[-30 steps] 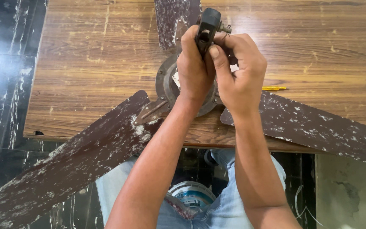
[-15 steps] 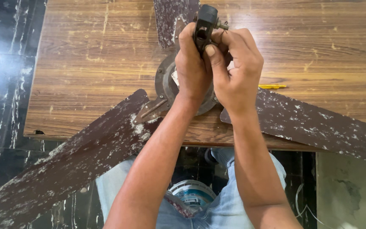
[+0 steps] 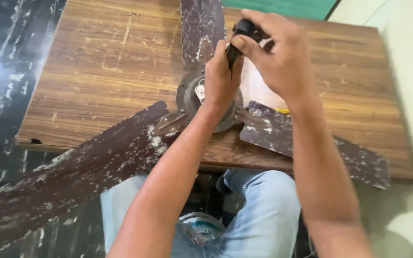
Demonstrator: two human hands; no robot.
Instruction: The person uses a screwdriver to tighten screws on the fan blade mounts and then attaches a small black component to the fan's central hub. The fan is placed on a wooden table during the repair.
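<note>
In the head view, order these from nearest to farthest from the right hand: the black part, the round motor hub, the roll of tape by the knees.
1. black part: gripped in the right hand, at the top.
2. round motor hub: just below-left, on the wooden table.
3. roll of tape: bottom, between the knees.

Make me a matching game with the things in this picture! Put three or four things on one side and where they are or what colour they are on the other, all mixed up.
Things:
1. fan blades
2. table
3. black part
4. jeans

Descriptions:
A. light blue, below the table edge
B. held between the left hand and right hand
C. dark brown with chipped white flecks
D. scratched wood grain, under the fan

Pairs: 1-C, 2-D, 3-B, 4-A
</note>
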